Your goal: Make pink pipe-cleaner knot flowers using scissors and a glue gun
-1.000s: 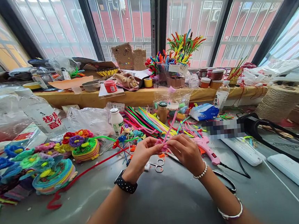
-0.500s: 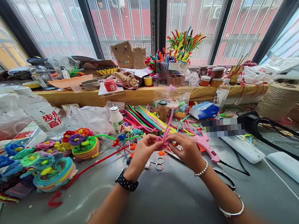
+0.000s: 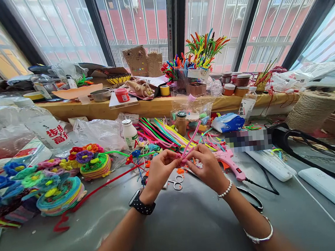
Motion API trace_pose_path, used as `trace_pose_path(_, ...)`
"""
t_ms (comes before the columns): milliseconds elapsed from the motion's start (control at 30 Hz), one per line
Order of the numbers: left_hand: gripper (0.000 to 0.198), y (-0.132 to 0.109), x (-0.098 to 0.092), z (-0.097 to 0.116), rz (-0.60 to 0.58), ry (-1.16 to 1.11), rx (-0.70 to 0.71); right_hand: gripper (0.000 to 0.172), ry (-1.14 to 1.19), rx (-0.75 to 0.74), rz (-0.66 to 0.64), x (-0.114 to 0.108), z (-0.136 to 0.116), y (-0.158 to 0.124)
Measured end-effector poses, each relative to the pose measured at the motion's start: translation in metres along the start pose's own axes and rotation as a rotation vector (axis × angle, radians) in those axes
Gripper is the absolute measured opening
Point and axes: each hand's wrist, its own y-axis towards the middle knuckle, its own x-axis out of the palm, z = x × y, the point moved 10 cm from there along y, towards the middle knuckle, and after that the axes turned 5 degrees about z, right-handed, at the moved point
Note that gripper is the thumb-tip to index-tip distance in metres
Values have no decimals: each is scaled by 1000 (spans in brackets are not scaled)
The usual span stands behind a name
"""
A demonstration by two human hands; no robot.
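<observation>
Pinching pink stems [image 3: 193, 137], hands [image 3: 163, 168] [image 3: 208, 165] face a stem-filled tub [image 3: 181, 77].

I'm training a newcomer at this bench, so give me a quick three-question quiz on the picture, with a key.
1. What do the left hand and right hand both pinch?
2. True or false: the pink plastic glue gun lies right of the small silver metal scissors.
3. On which side is the black, white-dotted watch strap worn: A, right; B, left?

Key: 1, pink fuzzy craft stems; 2, true; 3, B.
</observation>
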Motion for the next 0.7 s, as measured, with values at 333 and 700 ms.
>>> trace_pose_path(333, 8, -24, 16, 40, 67, 717, 569, 15, 95, 379, -8, 9, 32, -8)
trace_pose_path(700, 15, -32, 16, 50, 80, 678, 633, 13, 958, 860, -198, 56, 51, -33)
